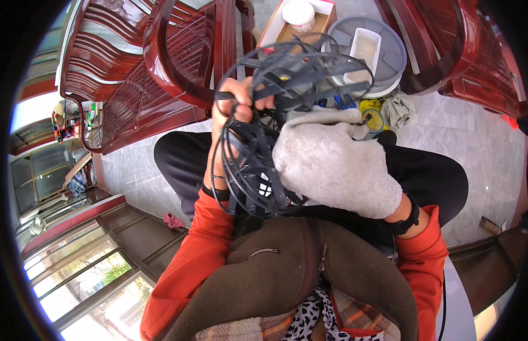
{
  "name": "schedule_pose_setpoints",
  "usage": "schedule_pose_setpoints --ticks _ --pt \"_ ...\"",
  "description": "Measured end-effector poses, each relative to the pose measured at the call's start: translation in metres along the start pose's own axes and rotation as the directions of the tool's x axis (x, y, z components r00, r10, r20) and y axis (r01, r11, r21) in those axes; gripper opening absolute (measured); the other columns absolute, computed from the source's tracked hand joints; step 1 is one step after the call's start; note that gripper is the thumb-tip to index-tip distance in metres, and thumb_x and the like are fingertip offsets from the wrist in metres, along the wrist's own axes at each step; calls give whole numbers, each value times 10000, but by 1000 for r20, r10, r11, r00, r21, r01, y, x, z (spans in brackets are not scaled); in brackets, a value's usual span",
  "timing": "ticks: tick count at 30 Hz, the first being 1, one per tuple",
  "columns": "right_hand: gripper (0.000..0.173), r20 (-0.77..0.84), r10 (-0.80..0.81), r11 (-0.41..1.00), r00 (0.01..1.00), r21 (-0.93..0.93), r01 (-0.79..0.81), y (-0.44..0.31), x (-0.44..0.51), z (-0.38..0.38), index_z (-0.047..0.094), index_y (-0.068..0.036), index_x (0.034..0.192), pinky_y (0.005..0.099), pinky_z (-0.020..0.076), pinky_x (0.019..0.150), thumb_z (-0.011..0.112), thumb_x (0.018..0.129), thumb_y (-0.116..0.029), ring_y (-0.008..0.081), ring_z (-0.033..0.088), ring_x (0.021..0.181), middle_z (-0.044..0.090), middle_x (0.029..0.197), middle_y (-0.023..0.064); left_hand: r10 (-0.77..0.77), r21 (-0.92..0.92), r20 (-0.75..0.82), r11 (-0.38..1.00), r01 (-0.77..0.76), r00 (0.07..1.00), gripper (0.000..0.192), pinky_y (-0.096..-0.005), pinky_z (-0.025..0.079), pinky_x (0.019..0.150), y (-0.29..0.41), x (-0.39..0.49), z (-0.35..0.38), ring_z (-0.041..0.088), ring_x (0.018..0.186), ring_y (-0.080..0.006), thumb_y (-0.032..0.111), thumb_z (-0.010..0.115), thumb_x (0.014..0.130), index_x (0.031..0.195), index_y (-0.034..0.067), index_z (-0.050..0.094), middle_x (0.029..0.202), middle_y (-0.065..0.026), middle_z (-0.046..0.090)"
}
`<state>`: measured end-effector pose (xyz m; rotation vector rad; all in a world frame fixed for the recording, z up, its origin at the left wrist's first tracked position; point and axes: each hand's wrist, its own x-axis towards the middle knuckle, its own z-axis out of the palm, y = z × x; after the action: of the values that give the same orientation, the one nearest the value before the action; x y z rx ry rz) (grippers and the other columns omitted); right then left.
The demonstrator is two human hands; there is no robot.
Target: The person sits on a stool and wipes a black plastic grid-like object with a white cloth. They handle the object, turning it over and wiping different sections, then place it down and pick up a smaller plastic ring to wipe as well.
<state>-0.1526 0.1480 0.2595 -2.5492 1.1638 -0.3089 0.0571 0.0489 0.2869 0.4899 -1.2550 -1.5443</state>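
Observation:
A tangled bundle of black plastic strips and thin rings point(298, 72) stands upright before me, its lower part close to my lap. My left hand point(236, 102) is bare and closed around the bundle at its left side. On my right hand point(336, 166) is a thick, pale grey cloth mitt, which covers all the fingers. The mitt lies against the bundle's right side; whether the fingers inside grip part of it cannot be seen. A folded flap of the mitt reaches over its top.
Beyond the bundle are an open cardboard box point(270, 26) with a white lidded tub point(299, 15), and a round grey lid point(394, 55) bearing a white tray point(365, 47). A grey rag point(400, 111) lies on the tiled floor. Red wooden benches point(178, 59) stand on both sides.

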Motion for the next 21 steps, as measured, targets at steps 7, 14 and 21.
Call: schedule_pose_setpoints --ticks 7,14,21 --pt "273 -86 77 966 993 251 -53 0 38 -33 701 -107 872 325 507 877 758 621 -199 221 621 1002 654 935 23 92 264 -11 961 -86 996 370 -366 448 859 20 2 -19 548 912 -213 358 760 910 945 108 490 915 -69 528" --pt "560 424 125 969 897 143 -203 13 56 -75 649 -64 1153 380 505 826 788 636 -232 256 648 980 652 957 51 169 312 98 931 -191 981 311 -364 462 863 29 10 -30 559 918 -209 322 724 945 977 99 509 946 -87 550" --pt "267 -157 -117 989 981 -112 100 0 32 -50 667 -51 1099 421 532 727 635 854 -153 219 633 997 633 1012 69 159 481 72 860 -174 985 333 -315 472 823 39 1 -21 586 888 -188 303 769 898 980 59 558 951 -92 588"
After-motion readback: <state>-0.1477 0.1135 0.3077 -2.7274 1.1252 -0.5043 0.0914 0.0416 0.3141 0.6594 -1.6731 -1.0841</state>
